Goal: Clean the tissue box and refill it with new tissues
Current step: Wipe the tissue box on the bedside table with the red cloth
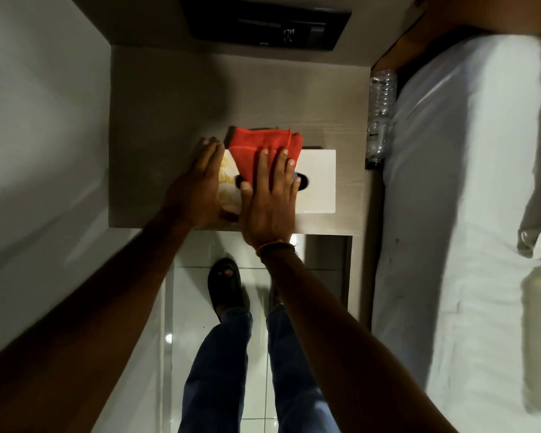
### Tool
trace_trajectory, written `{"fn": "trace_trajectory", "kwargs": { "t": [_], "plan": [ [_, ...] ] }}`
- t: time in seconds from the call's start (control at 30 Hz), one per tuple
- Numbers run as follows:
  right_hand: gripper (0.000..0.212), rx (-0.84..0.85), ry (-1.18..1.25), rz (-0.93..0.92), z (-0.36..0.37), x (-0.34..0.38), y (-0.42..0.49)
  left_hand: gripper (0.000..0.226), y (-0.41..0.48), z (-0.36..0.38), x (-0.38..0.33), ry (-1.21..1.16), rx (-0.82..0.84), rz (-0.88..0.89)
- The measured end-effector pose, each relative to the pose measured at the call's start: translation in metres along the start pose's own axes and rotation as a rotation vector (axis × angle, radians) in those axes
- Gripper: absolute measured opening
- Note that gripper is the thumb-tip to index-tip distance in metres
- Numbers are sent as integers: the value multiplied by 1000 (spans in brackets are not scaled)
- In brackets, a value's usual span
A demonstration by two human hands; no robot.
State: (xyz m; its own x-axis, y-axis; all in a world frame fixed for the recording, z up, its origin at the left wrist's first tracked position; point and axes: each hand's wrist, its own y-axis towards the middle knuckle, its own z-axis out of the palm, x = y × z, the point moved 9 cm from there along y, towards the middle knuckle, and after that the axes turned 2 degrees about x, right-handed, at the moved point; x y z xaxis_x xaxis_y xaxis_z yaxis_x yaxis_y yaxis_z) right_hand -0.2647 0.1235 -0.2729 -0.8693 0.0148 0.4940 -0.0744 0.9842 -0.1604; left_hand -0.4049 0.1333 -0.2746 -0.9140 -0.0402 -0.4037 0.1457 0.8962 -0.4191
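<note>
**A:** What has the right hand (pixel 270 198) got?

**B:** Nothing gripped. It lies flat at the centre of the frame, fingers straight and slightly spread, pressing a folded red cloth (pixel 260 143) onto the top of the tissue box (pixel 317 179). The cloth's far edge sticks out past the fingertips, toward the top of the frame.

**A:** And the left hand (pixel 197 189)?

**B:** Just left of it, also flat, fingers straight and together, laid against the box's left end. I'd say it is bracing the box, not holding it.

**A:** Where is the box?

**B:** On the bedside table (pixel 169 104), near its lower edge. Its long axis runs left to right across the frame. The dark oval opening (pixel 303 180) shows on either side of the right hand.

**A:** So which way for the wipe?

**B:** My guess is rightward. The bare white stretch of the lid lies to the right of the right hand, and that hand is the nearer one. A stroke along the long axis would push away from the bracing hand, so the box could slide toward the water bottle (pixel 380 114) lying between table and bed (pixel 466 182). No new tissues are in view.
</note>
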Motion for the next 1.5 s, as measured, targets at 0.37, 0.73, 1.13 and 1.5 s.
{"fn": "trace_trajectory", "kwargs": {
  "t": [0.37, 0.73, 1.13, 1.5],
  "plan": [
    [60, 82, -123, -91, -30, -92, 17, 80, 8, 8, -83, 101, -235, 168],
    [59, 122, -202, -82, -27, -96, 18, 68, 22, 49, -91, 285, -257, -15],
    [61, 139, -191, -79, -24, -99, 19, 64, 1, 28, -25, 294, -226, 14],
    [61, 104, -233, -103, -20, -101, 20, 69, 30, 55, -111, 214, -221, 83]
  ]
}}
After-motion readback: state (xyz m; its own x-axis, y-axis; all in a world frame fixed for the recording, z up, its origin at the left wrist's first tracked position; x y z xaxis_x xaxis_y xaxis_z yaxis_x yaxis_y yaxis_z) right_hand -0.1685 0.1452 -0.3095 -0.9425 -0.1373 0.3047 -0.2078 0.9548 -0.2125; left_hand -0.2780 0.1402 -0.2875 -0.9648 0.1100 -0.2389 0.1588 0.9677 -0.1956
